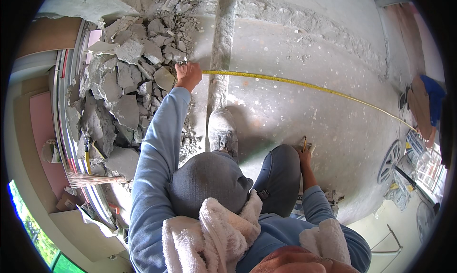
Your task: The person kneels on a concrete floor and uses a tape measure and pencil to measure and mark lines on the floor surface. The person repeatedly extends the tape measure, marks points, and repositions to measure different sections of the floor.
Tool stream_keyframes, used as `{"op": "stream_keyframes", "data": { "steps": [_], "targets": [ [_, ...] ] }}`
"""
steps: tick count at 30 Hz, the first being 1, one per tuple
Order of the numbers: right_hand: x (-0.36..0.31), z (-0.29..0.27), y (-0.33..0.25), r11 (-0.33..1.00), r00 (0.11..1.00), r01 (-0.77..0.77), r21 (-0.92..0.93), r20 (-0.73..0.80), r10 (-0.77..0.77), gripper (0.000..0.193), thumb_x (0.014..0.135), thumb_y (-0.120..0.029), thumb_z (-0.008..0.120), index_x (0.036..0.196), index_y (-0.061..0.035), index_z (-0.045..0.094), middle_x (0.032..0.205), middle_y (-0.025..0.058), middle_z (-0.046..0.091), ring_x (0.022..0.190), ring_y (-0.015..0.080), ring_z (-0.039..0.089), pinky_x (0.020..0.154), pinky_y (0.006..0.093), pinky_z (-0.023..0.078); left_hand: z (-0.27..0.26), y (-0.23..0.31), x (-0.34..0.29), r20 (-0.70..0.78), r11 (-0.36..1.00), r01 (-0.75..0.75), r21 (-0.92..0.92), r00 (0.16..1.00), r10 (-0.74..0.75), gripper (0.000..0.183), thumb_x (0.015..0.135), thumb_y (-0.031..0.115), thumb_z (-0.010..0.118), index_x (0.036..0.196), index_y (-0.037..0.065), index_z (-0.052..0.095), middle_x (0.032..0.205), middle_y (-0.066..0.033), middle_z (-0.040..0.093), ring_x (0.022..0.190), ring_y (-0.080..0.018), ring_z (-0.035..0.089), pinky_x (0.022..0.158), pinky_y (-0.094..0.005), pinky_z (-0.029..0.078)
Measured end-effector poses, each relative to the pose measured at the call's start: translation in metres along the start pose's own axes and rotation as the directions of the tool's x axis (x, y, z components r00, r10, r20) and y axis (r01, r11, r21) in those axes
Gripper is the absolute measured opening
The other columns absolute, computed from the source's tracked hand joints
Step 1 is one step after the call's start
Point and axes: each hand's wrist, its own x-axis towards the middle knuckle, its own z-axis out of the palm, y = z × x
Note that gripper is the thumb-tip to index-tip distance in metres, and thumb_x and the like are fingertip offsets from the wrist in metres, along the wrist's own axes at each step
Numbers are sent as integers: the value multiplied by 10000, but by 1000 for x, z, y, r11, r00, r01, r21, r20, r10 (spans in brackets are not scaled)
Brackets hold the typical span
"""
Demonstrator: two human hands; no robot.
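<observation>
My left hand (188, 75) is closed at one end of a yellow tape measure (278, 78), beside the heap of broken concrete. A small shiny bit shows at its fingertips; whether it belongs to the tape is unclear. The tape runs taut across the grey floor to a crouching co-worker (423, 101) at the far right, whose hand meets its other end. Low beside my right knee, my right hand (306, 159) is closed around a slim pencil-like stick (304, 140), its tip pointing away from me. A pale object next to those fingers is too small to name.
Broken concrete slabs (126, 77) pile up along the left. A straw broom (90, 179) and a yellow-handled tool (87, 154) lie by them. A narrow groove (220, 49) crosses the floor past my dusty shoe (222, 130). At right stands a round fan-like grille (390, 161) near plastic bags.
</observation>
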Motion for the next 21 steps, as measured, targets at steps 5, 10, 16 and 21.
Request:
{"op": "stream_keyframes", "data": {
  "steps": [5,10,16,21],
  "targets": [
    [0,1,0,1000,1000,14,3,-23,-14,507,812,-322,652,1164,39,602,1129,277,635,1054,427,625,880,496,490,-4,1,0,27,1000,-3,4,1000,3,274,903,327,587,993,108,724,1033,-116,694,952,-300,677,890,-508,393],
    [2,1,2,1000,1000,-13,-8,5,13,495,811,-324,656,1135,47,604,1111,269,640,1030,425,631,871,493,491,-6,1,-2,20,1000,-9,8,1000,9,279,907,329,579,990,105,723,1036,-118,690,950,-298,679,885,-505,395],
    [3,3,4,1000,1000,9,10,-6,-8,481,806,-317,651,1114,50,604,1080,280,642,1017,432,632,860,495,487,-3,1,-3,-15,1000,-6,25,1000,7,270,908,328,578,982,112,722,1026,-113,694,942,-292,681,879,-503,397],
    [2,4,5,999,999,34,7,-42,-33,469,800,-300,629,1109,53,602,1067,289,642,1014,443,629,862,500,484,-8,3,-5,30,1000,-6,17,1000,6,250,902,194,510,1022,127,718,1083,-101,689,976,-271,676,897,-503,369]
  ]
}}
